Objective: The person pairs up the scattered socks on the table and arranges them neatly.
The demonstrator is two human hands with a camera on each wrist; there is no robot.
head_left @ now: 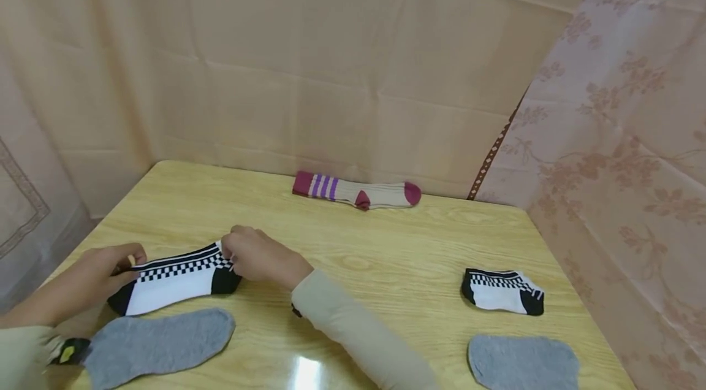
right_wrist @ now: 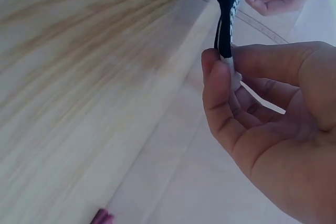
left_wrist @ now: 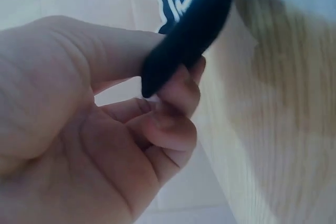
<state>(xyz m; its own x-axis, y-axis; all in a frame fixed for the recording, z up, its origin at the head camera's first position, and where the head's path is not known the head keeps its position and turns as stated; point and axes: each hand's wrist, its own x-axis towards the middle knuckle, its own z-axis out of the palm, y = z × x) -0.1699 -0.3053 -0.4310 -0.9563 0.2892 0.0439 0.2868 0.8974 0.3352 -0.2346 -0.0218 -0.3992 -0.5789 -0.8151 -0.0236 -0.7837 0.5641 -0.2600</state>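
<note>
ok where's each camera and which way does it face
Head: on the head, facing forward and down; left hand, right hand, sleeves, table.
Left wrist: on that wrist, facing the left hand pinching the checkered sock; only that hand shows.
Right wrist: on that wrist, facing the right hand's pinch, left hand beyond.
All share that sock.

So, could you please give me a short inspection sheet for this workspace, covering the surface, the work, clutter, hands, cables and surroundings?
Surface: wood-grain table, with glare near the front.
Job's things: checked sock, held at both ends.
Clutter: other socks only; left grey sock before the held one, second checked sock and right grey sock at right, striped sock near the far edge.
Left hand: pinches the checked sock's left end.
Right hand: pinches its right end.
Cables: nothing seen.
Surroundings: beige cloth behind, floral cloth at right.
</note>
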